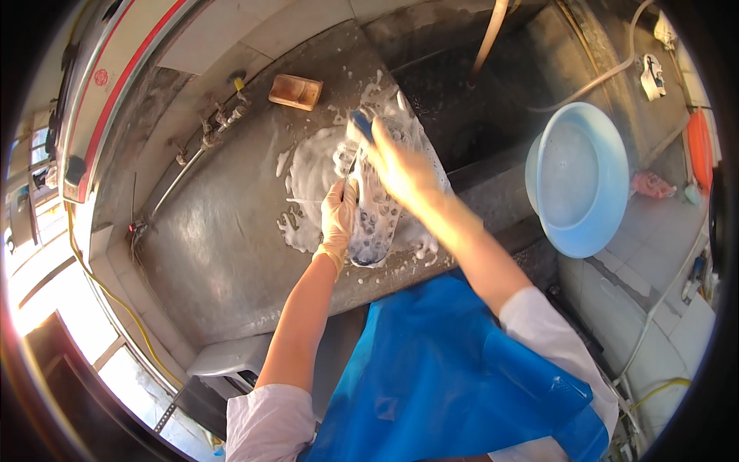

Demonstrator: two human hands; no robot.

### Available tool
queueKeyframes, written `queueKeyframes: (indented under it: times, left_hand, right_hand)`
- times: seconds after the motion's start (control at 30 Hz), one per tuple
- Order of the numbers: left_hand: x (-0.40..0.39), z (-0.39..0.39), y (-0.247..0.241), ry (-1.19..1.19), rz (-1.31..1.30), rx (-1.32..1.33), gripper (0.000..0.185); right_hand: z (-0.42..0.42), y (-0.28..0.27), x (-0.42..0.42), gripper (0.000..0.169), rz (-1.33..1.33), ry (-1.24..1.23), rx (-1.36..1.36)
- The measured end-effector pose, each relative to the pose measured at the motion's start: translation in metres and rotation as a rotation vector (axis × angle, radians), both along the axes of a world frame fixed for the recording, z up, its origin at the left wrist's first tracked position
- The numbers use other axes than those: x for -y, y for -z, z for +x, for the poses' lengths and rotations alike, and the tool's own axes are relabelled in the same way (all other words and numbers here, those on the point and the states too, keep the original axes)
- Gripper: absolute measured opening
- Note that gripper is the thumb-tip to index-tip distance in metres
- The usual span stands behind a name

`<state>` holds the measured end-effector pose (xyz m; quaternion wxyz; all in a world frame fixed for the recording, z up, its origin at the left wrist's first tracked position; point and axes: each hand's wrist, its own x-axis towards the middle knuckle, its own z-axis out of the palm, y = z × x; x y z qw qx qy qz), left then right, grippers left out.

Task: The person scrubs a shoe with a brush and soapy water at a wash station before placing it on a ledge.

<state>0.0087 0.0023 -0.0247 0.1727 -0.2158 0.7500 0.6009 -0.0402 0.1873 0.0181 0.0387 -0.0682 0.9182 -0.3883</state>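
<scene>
A soapy shoe sole [369, 231], dark with round studs, lies before me on the grey stone counter, covered in white foam [312, 167]. My left hand [339, 216], in a pale thin glove, is closed on the edge of a foam-covered piece beside the sole; whether it belongs to the same shoe I cannot tell. In my right hand [401, 164], blurred by motion, is a brush with a blue back [362, 126], at the far part of the foamy patch. Its bristles are hidden by foam and blur.
A brown soap dish [295, 91] stands at the counter's back. Metal taps and pipe [179, 179] run along the left wall. A dark sink basin [462, 110] lies right of the counter, with a hose [491, 34] above. Further right are a blue plastic basin [583, 179] and a white shoe [652, 78].
</scene>
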Motion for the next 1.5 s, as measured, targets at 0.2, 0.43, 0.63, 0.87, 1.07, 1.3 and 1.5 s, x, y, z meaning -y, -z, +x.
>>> queueKeyframes:
  times: [0.2,0.43,0.63,0.87,1.07,1.3,1.5]
  left_hand:
    - [-0.003,-0.002,0.001,-0.031,0.018,-0.031,0.037]
    - [0.000,-0.001,0.000,-0.005,-0.017,0.004,0.036]
    - [-0.003,-0.004,0.001,-0.032,-0.053,-0.001,0.035]
    - [0.001,-0.002,0.006,-0.017,0.014,-0.095,0.039]
    - [-0.012,-0.005,-0.042,0.007,-0.083,-0.098,0.037]
    - [0.032,0.036,-0.100,-0.041,0.103,-0.323,0.024]
    - [0.064,0.056,-0.095,0.402,-0.320,-0.639,0.053]
  right_hand:
    - [0.031,-0.020,0.003,0.066,0.173,-0.054,-0.108]
    - [-0.005,-0.002,-0.018,0.058,-0.053,0.218,-0.111]
    - [0.038,0.005,-0.023,0.063,0.060,-0.021,-0.050]
    - [0.098,0.004,-0.021,0.058,-0.168,0.183,0.142]
    - [0.075,0.016,-0.048,0.060,-0.131,0.336,0.000]
    - [0.054,0.031,-0.037,0.071,-0.095,0.189,0.420]
    - [0.161,-0.071,0.016,0.078,-0.202,-0.001,0.549]
